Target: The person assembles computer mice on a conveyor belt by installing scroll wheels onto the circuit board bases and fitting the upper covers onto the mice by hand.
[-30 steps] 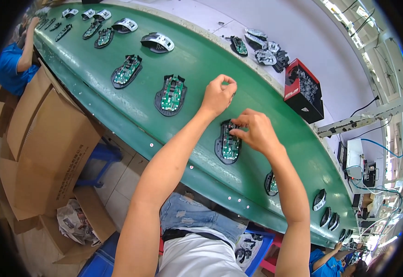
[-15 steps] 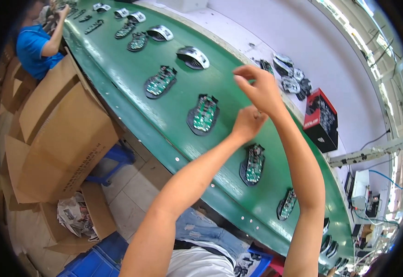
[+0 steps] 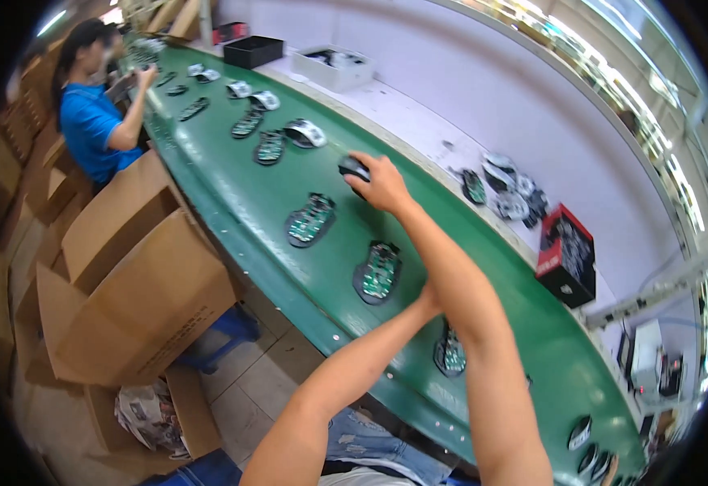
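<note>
Over green belting (image 3: 305, 267), the right hand (image 3: 382, 186) grips a dark shell (image 3: 353, 168); the left hand (image 3: 430, 300) has its grip hidden.

Beneath right-hand fingers (image 3: 373, 166): long glossy green worktop (image 3: 552, 348). Just beyond fingers: pale ledge (image 3: 419, 130), lilac-white wall (image 3: 484, 89), shelf (image 3: 565, 78) along top. Far right of fingers: scuffed metal beam (image 3: 654, 289), bright strip lights (image 3: 688, 190). Left of fingers, nearer person: blue stool (image 3: 235, 330), tiled floor (image 3: 239, 407). Far upper left: lit fluorescent tube (image 3: 51, 23).
</note>
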### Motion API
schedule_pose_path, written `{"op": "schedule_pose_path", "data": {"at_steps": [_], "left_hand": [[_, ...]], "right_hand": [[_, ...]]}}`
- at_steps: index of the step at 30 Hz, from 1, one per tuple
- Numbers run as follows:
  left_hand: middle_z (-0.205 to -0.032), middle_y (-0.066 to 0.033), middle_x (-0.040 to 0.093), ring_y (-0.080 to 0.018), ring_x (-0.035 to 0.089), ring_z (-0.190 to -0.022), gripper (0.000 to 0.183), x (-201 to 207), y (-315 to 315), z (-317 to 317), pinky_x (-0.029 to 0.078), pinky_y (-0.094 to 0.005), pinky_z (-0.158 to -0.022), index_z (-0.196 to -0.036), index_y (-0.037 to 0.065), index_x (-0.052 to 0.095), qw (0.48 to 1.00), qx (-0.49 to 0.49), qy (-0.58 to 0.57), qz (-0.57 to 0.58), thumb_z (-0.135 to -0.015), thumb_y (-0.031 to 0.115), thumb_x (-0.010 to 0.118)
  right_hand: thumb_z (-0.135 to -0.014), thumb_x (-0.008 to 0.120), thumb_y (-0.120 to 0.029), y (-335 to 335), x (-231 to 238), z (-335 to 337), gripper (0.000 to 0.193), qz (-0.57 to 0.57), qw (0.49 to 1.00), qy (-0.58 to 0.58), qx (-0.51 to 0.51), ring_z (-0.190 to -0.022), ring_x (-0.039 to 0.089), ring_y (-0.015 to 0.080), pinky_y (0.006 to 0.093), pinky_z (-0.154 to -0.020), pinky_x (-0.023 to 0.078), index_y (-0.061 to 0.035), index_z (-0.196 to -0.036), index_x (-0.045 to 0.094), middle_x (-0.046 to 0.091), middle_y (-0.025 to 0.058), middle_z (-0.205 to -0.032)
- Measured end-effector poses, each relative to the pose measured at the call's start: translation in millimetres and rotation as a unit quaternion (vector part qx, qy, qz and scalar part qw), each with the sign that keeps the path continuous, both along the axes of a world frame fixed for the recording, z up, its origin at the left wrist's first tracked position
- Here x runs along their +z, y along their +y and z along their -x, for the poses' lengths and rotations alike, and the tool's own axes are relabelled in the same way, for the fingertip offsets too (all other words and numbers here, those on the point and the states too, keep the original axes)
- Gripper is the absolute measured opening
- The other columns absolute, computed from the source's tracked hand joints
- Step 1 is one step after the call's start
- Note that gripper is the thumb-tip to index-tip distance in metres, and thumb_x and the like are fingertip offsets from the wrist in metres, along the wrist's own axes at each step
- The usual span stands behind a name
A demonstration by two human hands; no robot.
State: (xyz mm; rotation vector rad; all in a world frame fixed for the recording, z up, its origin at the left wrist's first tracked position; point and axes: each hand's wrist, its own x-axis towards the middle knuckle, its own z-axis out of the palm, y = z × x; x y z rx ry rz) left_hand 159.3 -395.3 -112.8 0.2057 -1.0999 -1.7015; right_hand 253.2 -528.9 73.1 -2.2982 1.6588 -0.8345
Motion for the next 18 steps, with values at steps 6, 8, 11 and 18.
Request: {"op": "schedule_pose_path", "data": {"at_steps": [6,8,11,18], "left_hand": [[-0.072,-0.0217,0.059,-0.0188,0.058,-0.062,0.023,75.8,18.5,-15.2,0.045,-0.0370,-0.058,-0.084,-0.001,0.063,0.948,0.146,-0.253,0.125,-0.090,0.020,0.057],[-0.066,-0.0066,0.061,-0.0115,0.054,-0.062,0.019,95.3,22.4,-19.7,0.045,-0.0304,-0.058,-0.080,0.001,0.064,0.946,0.081,-0.294,0.107,-0.089,0.017,0.061],[-0.060,-0.0002,0.055,-0.0060,0.050,-0.054,0.019,90.9,18.1,-21.8,0.038,-0.0259,-0.050,-0.080,0.000,0.063,0.959,0.032,-0.273,0.069,-0.091,0.015,0.060],[-0.057,0.0027,0.049,-0.0038,0.042,-0.045,0.019,92.0,38.9,-8.7,0.029,-0.0222,-0.040,-0.085,0.002,0.061,0.959,-0.018,-0.277,0.063,-0.095,0.017,0.055]], "right_hand": [[-0.081,0.073,-0.033,212.3,78.0,154.8,0.054,0.110,0.992,-0.060,-0.003,-0.103,0.060,0.0310,0.0394,-0.092,0.047,-0.0075,-0.127,0.061,0.062,0.0185,-0.111],[-0.083,0.070,-0.029,302.7,85.3,199.1,0.055,0.024,0.980,-0.108,-0.164,-0.111,0.059,0.0284,0.0378,-0.097,0.045,-0.0054,-0.130,0.056,0.061,0.0173,-0.119],[-0.087,0.066,-0.025,416.1,39.8,239.3,0.053,0.003,0.951,-0.020,-0.309,-0.110,0.060,0.0284,0.0369,-0.097,0.046,-0.0023,-0.133,0.052,0.059,0.0174,-0.124],[-0.088,0.067,-0.023,497.0,-36.6,224.6,0.053,-0.021,0.879,-0.059,-0.474,-0.113,0.056,0.0378,0.0418,-0.098,0.044,0.0017,-0.132,0.051,0.055,0.0220,-0.124]]}}
